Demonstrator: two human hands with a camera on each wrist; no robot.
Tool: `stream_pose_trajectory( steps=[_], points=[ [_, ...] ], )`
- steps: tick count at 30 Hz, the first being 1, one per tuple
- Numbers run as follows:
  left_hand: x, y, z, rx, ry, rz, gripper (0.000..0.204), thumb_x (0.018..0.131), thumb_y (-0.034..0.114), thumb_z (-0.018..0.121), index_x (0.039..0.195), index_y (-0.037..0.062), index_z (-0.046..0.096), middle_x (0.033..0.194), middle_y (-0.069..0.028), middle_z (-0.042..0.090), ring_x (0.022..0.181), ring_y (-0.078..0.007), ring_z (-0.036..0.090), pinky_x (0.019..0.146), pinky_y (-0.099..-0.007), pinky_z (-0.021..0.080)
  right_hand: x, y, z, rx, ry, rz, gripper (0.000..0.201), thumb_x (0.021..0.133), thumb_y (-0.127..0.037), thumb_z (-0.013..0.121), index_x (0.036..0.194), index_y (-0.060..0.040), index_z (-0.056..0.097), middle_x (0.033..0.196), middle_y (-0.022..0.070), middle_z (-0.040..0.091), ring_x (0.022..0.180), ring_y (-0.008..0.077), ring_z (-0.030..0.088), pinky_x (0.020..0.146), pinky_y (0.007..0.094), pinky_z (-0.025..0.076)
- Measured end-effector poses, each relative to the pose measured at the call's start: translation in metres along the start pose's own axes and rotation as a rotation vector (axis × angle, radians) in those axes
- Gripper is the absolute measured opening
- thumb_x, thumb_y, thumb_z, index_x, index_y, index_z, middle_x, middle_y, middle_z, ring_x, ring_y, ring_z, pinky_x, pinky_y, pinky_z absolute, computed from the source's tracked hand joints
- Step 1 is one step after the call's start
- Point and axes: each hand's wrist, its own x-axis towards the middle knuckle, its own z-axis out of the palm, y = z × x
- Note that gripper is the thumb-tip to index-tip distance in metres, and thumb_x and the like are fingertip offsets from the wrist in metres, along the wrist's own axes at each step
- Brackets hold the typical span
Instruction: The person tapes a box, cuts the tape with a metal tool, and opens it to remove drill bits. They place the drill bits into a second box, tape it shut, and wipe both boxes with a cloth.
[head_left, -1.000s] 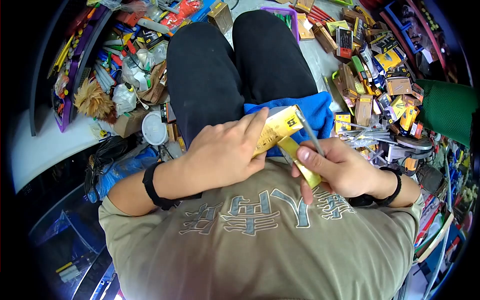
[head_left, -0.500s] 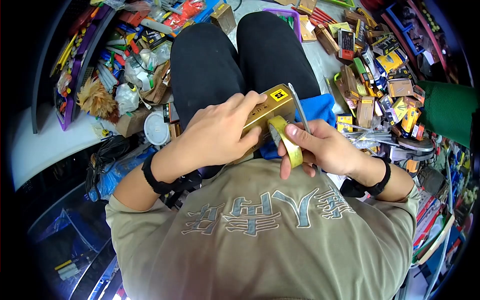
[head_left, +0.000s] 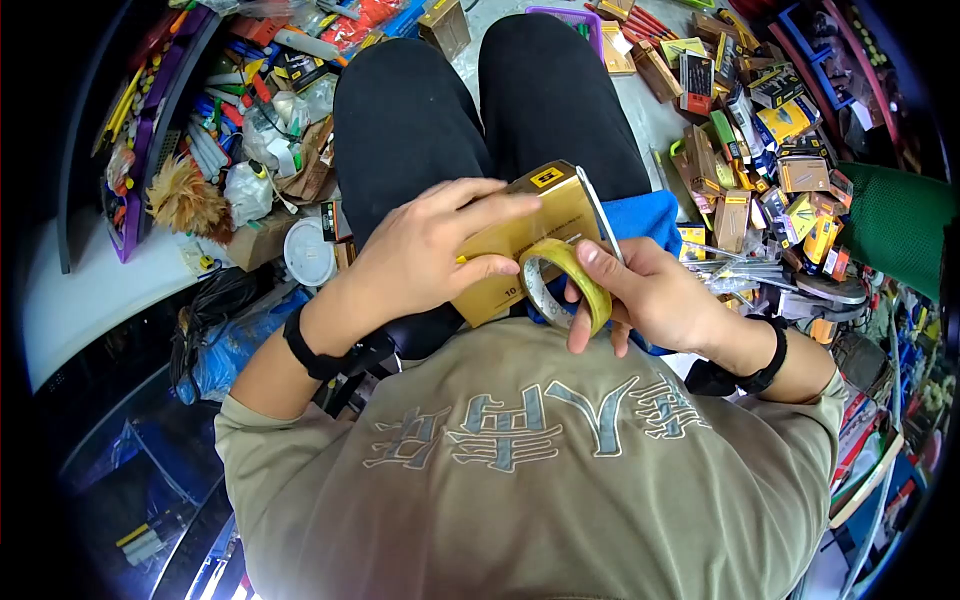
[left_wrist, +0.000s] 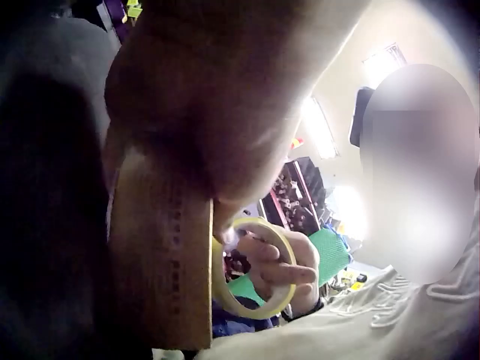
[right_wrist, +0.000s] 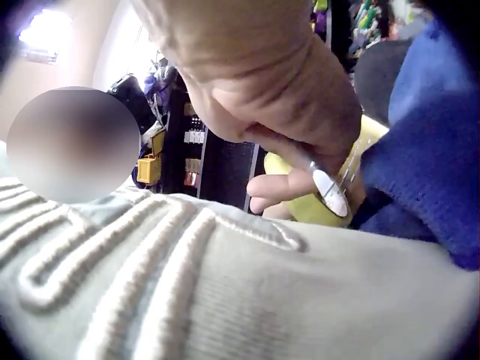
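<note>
On my lap a gold cardboard box (head_left: 520, 235) lies tilted, broad face up. My left hand (head_left: 430, 260) grips it, fingers across the top and thumb on the near side. My right hand (head_left: 645, 295) holds a roll of yellow tape (head_left: 560, 285) against the box's near right corner, along with a thin metal tool (head_left: 597, 212) that runs up the box's right edge. The left wrist view has the box (left_wrist: 161, 262) close up and the tape roll (left_wrist: 251, 270) behind it. In the right wrist view the tape roll (right_wrist: 330, 202) sits under my fingers.
A blue cloth (head_left: 640, 215) lies on my right thigh under the box. Several small boxes (head_left: 760, 150) litter the floor to the right, beside a green mesh object (head_left: 895, 215). To the left are a white lid (head_left: 308, 257), a feather duster (head_left: 185, 200) and packed tools.
The box has turned from its narrow side to its broad face and come nearer my body. The tape roll has swung round so its hole faces up.
</note>
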Motion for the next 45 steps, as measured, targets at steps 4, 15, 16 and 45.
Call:
stream_pose_trajectory(
  steps=[4,15,16,45],
  points=[
    [-0.002,0.01,-0.003,0.342,0.088,0.151,0.058,0.078,0.027,0.084,0.133,0.0154,0.07,0.142,-0.0151,0.063,0.121,-0.0351,0.065,0.096,-0.0438,0.054,0.002,0.003,-0.004,0.032,-0.017,-0.032,0.056,0.114,-0.049,0.039,0.107,-0.0006,0.066,0.081,0.008,0.076,0.065,0.011,0.067,0.053,0.0246,0.053],
    [-0.015,0.046,0.019,0.523,-0.1,-0.185,0.083,0.07,0.04,0.089,0.143,0.0128,0.062,0.155,-0.0213,0.044,0.135,-0.037,0.049,0.098,-0.0505,0.047,0.011,-0.007,-0.024,-0.619,0.098,-0.669,0.042,0.105,-0.036,0.066,0.093,0.0037,0.072,0.07,0.0132,0.064,0.058,0.0187,0.059,0.057,0.0395,0.048],
    [-0.012,0.043,0.019,0.525,-0.053,-0.117,0.078,0.071,0.033,0.087,0.142,0.0126,0.063,0.15,-0.0204,0.049,0.131,-0.0357,0.052,0.098,-0.0498,0.046,0.011,-0.016,-0.029,-0.634,0.129,-0.569,0.042,0.105,-0.037,0.066,0.093,0.0033,0.073,0.071,0.0136,0.066,0.06,0.0184,0.06,0.058,0.0387,0.048],
    [0.015,0.019,0.016,-0.944,-0.103,-0.189,0.1,0.081,-0.001,0.083,0.158,0.0019,0.019,0.111,-0.0159,0.071,0.108,-0.0259,0.071,0.1,-0.0394,0.055,0.05,-0.014,-0.07,0.106,0.507,-0.898,0.071,0.113,-0.045,0.027,0.107,0.0103,0.071,0.077,0.0192,0.072,0.076,0.023,0.073,0.073,0.0343,0.057]
  ],
)
